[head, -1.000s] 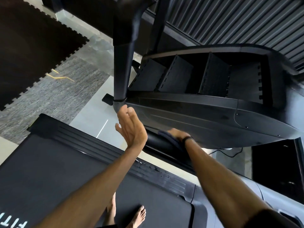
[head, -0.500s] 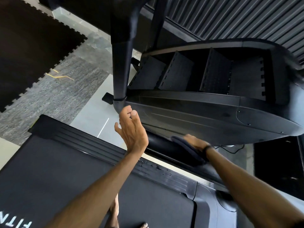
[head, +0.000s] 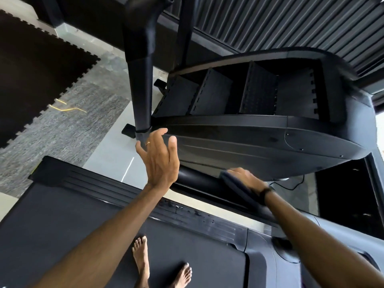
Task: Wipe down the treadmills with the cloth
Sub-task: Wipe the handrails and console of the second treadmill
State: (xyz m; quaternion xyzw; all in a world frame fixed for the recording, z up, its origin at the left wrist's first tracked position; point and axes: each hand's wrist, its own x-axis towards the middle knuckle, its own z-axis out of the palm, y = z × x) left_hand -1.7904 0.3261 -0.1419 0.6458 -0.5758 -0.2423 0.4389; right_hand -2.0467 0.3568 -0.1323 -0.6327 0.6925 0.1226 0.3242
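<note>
Right hand (head: 243,177) presses a dark cloth (head: 239,187) flat against the black handrail (head: 193,179), under the big black stair machine (head: 249,142) beside the treadmill. Below lies the treadmill belt (head: 62,221) with two bare feet (head: 143,256) on it. Left hand (head: 160,161) is raised with fingers spread, holding nothing, a ring (head: 148,143) on one finger.

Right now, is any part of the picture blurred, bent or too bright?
Head view: the right hand and dark cloth are motion-blurred; the wide lens bows the stair machine and treadmill deck; daylight at the right edge is washed out; the left hand is sharp.
</note>
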